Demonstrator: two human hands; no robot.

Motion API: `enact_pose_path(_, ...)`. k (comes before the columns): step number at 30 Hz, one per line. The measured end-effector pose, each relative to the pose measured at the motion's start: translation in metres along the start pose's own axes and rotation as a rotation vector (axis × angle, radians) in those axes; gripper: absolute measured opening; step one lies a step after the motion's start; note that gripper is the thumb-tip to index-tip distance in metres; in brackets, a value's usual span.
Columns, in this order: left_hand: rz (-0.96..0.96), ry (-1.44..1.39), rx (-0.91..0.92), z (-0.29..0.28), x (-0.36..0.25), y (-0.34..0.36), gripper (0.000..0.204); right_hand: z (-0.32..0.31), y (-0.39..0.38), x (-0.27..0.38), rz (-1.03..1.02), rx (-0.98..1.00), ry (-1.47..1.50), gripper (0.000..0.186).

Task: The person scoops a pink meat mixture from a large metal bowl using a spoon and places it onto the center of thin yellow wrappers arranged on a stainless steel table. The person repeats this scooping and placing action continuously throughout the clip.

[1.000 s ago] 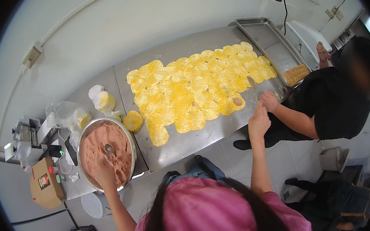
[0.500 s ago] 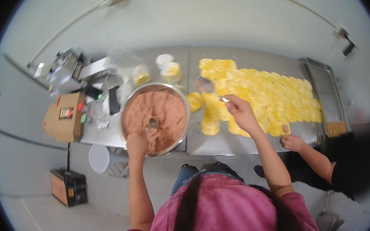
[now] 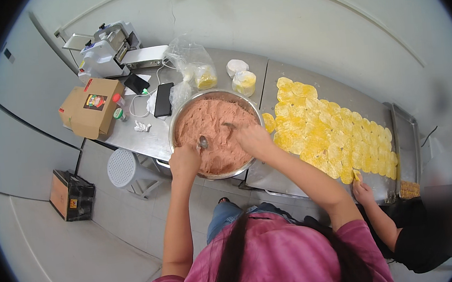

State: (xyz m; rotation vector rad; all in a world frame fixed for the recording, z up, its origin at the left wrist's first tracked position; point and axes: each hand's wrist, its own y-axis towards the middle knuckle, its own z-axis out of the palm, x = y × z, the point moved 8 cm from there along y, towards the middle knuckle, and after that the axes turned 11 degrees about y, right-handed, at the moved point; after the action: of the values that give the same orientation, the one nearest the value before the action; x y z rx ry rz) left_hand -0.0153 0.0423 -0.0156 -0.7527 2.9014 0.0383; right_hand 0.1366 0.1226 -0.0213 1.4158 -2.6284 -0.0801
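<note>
A steel bowl (image 3: 258,131) full of pink, pasty mixture (image 3: 210,115) sits on the counter in front of me. At its lower left, my left hand (image 3: 184,156) is closed on a spoon (image 3: 203,142) whose rounded end rests in the mixture. My right hand (image 3: 251,140) grips a second utensil (image 3: 229,125), dipped into the mixture on the bowl's right half. Overlapping round yellow wrappers (image 3: 332,131) cover much of the counter to the right, and a small stack of them (image 3: 268,123) lies beside the bowl.
Around the bowl: phone (image 3: 164,99), cardboard box (image 3: 88,104), bags (image 3: 189,53), wrapped stacks (image 3: 244,83), machine (image 3: 106,57). A stool (image 3: 123,163) stands below. At right, a co-worker's hand (image 3: 363,190) touches wrappers near a long tray (image 3: 408,141) holding small pieces.
The view has swung left. My right hand and its utensil have moved from above the wrappers into the bowl; my left hand stayed at the bowl.
</note>
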Motion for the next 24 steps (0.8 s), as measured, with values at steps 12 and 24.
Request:
enact_pose_path(12,0.031,-0.014,0.069,0.009,-0.004,0.005,0.024,-0.007,-0.024,0.033,0.069,0.183,0.232,0.014)
enact_pose_path(24,-0.009,-0.163,0.069,0.007,0.014,0.002,0.028,-0.013,-0.024,-0.023,0.307,0.126,0.828,0.026)
